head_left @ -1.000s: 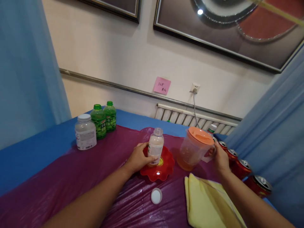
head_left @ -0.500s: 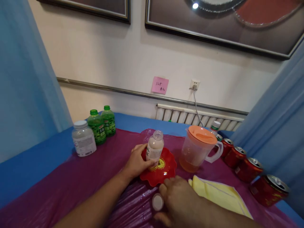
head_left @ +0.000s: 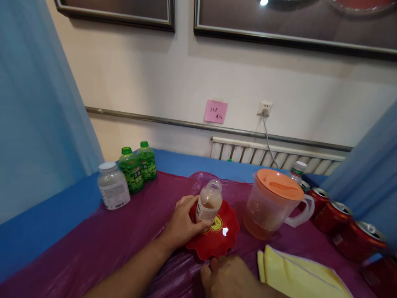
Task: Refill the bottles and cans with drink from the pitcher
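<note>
My left hand (head_left: 184, 219) is wrapped round a clear, open-necked bottle (head_left: 210, 201) with a label and some cloudy contents low inside. The bottle stands, leaning slightly, over a red scalloped plate (head_left: 228, 244) with a yellow emblem. At the plate's near edge, my right hand (head_left: 229, 275) is low in view with curled fingers. Its palm and thumb are mostly hidden, so what it grips, if anything, does not show. The white cap seen earlier by that hand is out of sight.
To the right are a pitcher (head_left: 273, 207) with an orange lid, a folded yellow cloth (head_left: 297, 273) and red cans (head_left: 339, 213). A white-lidded jar (head_left: 114, 188) and two green bottles (head_left: 132, 171) stand at left. Purple plastic sheeting (head_left: 124, 240) covers the blue surface.
The view has shifted, and things sit lower in it. My right hand has moved lower, and the white cap beside it has gone from sight. My left hand keeps hold of the bottle.
</note>
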`<state>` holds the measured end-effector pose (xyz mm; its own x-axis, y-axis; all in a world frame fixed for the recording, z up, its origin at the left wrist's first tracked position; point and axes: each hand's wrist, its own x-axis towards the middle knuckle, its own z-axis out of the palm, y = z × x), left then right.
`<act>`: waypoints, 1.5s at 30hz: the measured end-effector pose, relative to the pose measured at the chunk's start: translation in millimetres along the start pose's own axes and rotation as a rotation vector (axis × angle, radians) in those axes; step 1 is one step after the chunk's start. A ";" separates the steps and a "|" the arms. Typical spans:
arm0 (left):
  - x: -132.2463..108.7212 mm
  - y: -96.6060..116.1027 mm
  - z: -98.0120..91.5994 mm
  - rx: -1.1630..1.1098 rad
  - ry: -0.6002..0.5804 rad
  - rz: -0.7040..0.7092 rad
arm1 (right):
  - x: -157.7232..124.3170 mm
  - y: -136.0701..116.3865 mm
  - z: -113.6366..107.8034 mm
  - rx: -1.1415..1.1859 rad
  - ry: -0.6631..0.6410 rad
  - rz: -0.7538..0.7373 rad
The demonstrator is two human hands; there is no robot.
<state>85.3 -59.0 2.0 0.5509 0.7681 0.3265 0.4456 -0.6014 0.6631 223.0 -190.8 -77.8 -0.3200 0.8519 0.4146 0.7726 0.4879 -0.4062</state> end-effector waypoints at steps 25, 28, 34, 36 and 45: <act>-5.3 13.4 -0.4 0.042 -0.135 0.237 | 38.2 15.2 -109.3 0.661 0.776 0.068; -4.9 13.7 -1.0 0.043 -0.137 0.260 | 35.4 17.0 -107.8 0.575 0.746 0.065; -5.0 12.9 -1.6 0.053 -0.146 0.284 | 33.1 14.3 -112.8 0.458 0.675 0.060; -5.3 12.3 -1.3 0.043 -0.144 0.290 | 32.9 14.2 -113.7 0.424 0.667 0.053; -7.2 9.6 -1.1 0.007 -0.153 0.305 | 31.3 11.9 -115.5 0.226 0.655 0.012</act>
<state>84.9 -70.0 6.7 0.7587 0.5108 0.4043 0.2482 -0.8005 0.5455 285.4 -180.3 24.4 0.1398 0.6015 0.7866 0.6183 0.5675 -0.5438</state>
